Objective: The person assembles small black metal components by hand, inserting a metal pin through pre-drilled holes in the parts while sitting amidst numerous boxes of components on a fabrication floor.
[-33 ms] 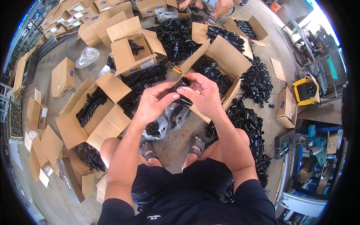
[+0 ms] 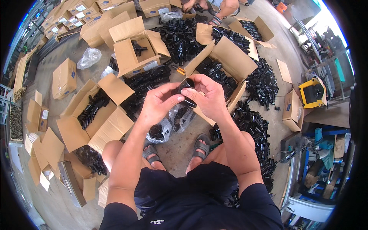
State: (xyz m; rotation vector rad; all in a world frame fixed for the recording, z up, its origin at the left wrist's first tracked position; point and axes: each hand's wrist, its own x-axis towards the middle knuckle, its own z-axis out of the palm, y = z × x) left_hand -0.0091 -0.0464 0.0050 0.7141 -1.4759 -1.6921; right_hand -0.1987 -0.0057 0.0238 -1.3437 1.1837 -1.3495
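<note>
Both of my hands are raised in front of me around one short black tubular fitting (image 2: 188, 83) with a round open end facing up. My left hand (image 2: 156, 102) grips its left side between thumb and fingers. On the other side, my right hand (image 2: 209, 95) pinches it, with the thumb across its front. The fingers hide part of its shape. Just beyond my right hand stands an open cardboard box (image 2: 234, 53) holding rows of black fittings (image 2: 216, 74). Clear plastic bags (image 2: 163, 132) with dark parts inside lie on the floor below my hands.
Heaps of black fittings (image 2: 262, 86) cover the floor to the right and ahead. An open carton (image 2: 115, 86) with fittings stands left, another (image 2: 124, 57) further off. Orange-handled tools (image 2: 178, 70) lie beyond my hands. Another person's leg (image 2: 229, 9) shows at the top. A yellow-framed object (image 2: 312, 93) stands right.
</note>
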